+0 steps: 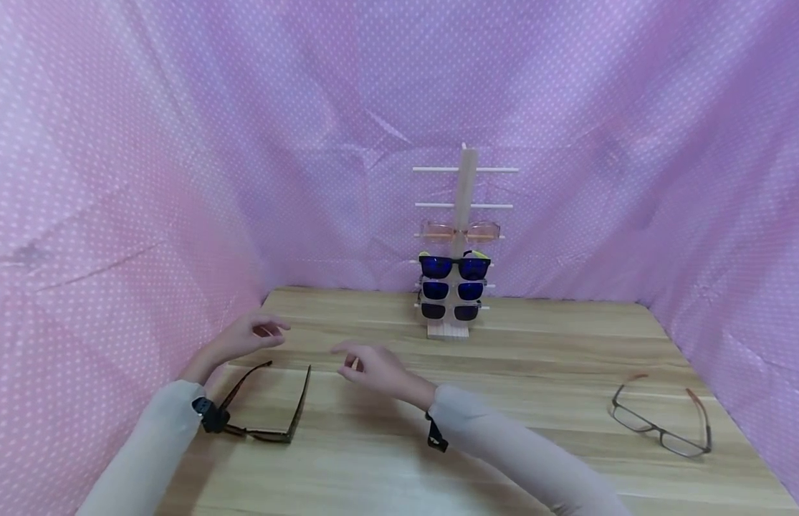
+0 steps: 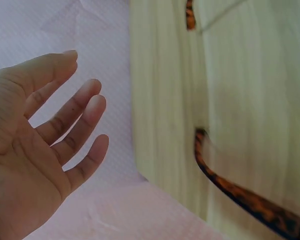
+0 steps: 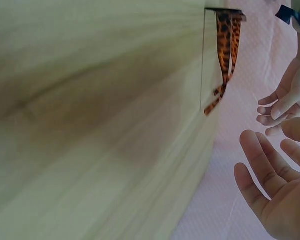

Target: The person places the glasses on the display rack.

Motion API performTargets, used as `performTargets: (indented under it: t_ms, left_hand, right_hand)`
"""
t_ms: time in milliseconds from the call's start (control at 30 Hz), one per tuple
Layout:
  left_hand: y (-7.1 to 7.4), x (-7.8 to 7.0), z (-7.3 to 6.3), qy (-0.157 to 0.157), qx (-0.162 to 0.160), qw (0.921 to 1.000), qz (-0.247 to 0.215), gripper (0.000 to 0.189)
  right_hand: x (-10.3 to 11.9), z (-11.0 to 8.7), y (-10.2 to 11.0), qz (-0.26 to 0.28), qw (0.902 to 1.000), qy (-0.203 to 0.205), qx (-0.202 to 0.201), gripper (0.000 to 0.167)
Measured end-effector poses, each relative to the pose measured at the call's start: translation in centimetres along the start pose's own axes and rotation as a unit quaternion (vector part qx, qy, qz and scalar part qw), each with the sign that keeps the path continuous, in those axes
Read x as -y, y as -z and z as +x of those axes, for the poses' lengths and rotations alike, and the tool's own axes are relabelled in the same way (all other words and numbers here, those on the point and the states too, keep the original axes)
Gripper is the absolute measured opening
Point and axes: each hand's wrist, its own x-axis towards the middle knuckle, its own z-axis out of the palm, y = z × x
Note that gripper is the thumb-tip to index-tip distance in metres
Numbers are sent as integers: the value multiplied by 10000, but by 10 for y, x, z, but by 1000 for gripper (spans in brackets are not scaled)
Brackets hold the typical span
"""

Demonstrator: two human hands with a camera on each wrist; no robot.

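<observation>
A pair of tortoiseshell-patterned eyeglasses lies on the table at the left with its temples unfolded and pointing away from me. My left hand hovers beyond the far tip of the left temple, its fingers loosely bent and holding nothing. In the left wrist view a brown-and-black temple shows apart from the fingers. To the right of these glasses is my right hand, also without anything in its relaxed fingers. The left wrist and its strap hide the left front corner of the frame in the head view.
At the back stands a wooden display rack with white rods. Its lower rods carry pink-tinted clear glasses and dark-lensed sunglasses. Thin-framed glasses lie unfolded at the right of the wooden table. Pink dotted cloth encloses the table.
</observation>
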Motion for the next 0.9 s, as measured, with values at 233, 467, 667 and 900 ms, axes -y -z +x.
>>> performTargets:
  t_ms: [233,467,667,900]
  left_hand:
    - [5,15,-24,143,308,9993,-139,32]
    - [6,25,-37,378,406,9984,-89,29]
    - [1,30,-46,691,550,9960,-102,31]
    - [-4,32,-55,836,644,9944,17,24]
  right_hand:
    - [12,4,-24,-70,9991,334,247,36]
    - [23,6,-37,-110,9975,280,647,38]
    - [28,5,-51,-337,9951,452,818,36]
    - [31,6,-62,-249,9937,472,981,34]
